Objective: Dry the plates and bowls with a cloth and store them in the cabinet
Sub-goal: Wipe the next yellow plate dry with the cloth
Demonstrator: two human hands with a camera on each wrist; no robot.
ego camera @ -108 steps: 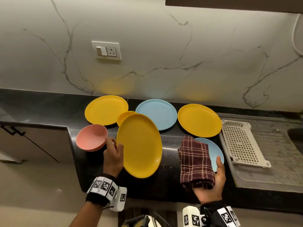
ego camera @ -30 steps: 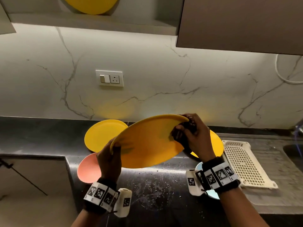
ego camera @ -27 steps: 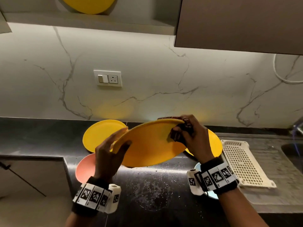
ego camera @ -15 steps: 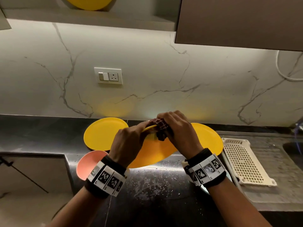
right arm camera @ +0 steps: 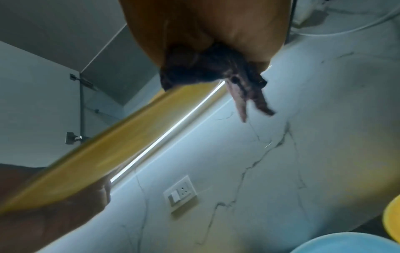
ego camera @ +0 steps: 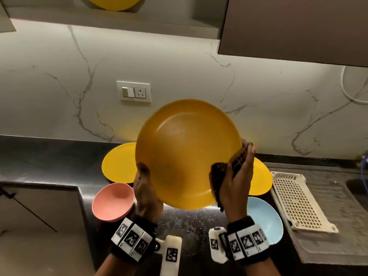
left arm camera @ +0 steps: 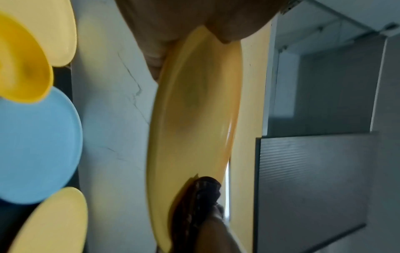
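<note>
A large yellow plate (ego camera: 187,152) is held up almost upright above the counter, its face toward me. My left hand (ego camera: 144,188) grips its lower left rim, thumb on the front. My right hand (ego camera: 237,176) holds a dark checked cloth (ego camera: 233,166) wrapped over the plate's right rim. The left wrist view shows the plate (left arm camera: 194,119) edge-on with the cloth (left arm camera: 199,205) at its far rim. In the right wrist view the cloth (right arm camera: 207,68) bunches under my palm over the plate's edge (right arm camera: 121,140).
On the wet black counter (ego camera: 59,162) lie two yellow plates (ego camera: 119,162) (ego camera: 260,176), a pink bowl (ego camera: 113,202) and a light blue bowl (ego camera: 262,218). A cream perforated rack (ego camera: 296,200) lies on the draining board at right. Another yellow plate (ego camera: 113,3) stands on the shelf above.
The plate has been turned from nearly flat to upright facing me. My right hand with the cloth moved from the top edge round to the right rim; my left hand shifted to the lower left rim.
</note>
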